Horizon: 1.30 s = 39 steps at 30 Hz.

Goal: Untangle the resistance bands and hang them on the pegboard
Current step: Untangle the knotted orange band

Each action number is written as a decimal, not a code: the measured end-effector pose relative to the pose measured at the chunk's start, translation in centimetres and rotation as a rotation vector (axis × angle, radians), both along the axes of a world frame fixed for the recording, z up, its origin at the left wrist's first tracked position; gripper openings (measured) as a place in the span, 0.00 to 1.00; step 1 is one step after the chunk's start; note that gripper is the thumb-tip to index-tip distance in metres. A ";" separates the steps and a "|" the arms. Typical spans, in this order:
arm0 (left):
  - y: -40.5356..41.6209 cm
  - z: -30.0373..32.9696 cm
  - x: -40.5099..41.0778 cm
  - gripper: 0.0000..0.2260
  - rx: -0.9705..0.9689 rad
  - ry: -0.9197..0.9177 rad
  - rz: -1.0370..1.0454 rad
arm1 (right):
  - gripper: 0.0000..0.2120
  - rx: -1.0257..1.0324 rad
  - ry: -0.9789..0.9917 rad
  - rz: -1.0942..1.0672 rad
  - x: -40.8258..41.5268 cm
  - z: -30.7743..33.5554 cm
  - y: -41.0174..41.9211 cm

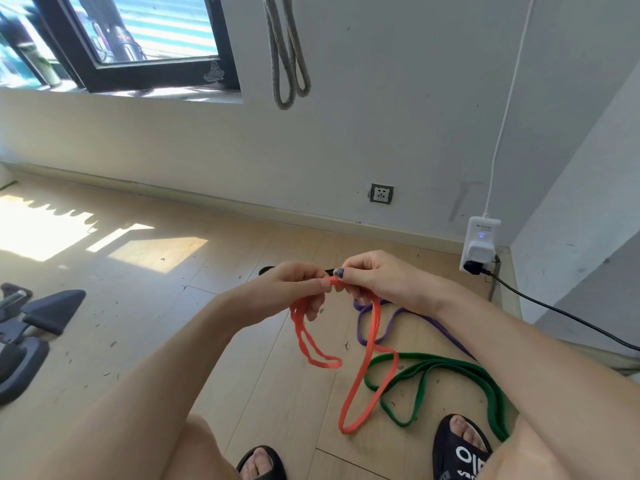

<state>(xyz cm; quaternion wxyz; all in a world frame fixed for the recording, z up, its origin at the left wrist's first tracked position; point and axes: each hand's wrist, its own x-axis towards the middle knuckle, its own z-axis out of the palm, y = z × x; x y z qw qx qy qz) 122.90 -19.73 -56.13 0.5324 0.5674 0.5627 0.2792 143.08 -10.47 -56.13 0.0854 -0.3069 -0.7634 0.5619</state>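
Both hands hold an orange resistance band above the wooden floor. My left hand and my right hand pinch its top together, fingertips nearly touching. Orange loops hang down from the hands. A green band lies on the floor at the lower right, with an orange loop crossing over it. A purple band lies behind it, partly hidden by my right forearm. A black band peeks out behind my hands. A grey band hangs on the wall above. No pegboard is in view.
A white plug adapter with a black cable sits by the wall at the right. A wall socket is low on the wall. A chair base stands at the left. My sandalled feet are at the bottom.
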 end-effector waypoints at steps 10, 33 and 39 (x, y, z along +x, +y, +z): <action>0.0 0.2 -0.5 0.10 -0.018 0.041 0.012 | 0.13 -0.006 0.023 0.010 0.2 0.3 0.1; 0.0 0.0 -0.9 0.05 0.135 0.212 -0.030 | 0.14 -0.087 0.083 -0.032 -0.4 0.5 -0.1; -0.1 0.7 -0.3 0.08 0.120 0.142 -0.029 | 0.12 -0.034 0.069 -0.048 -0.5 0.8 -0.1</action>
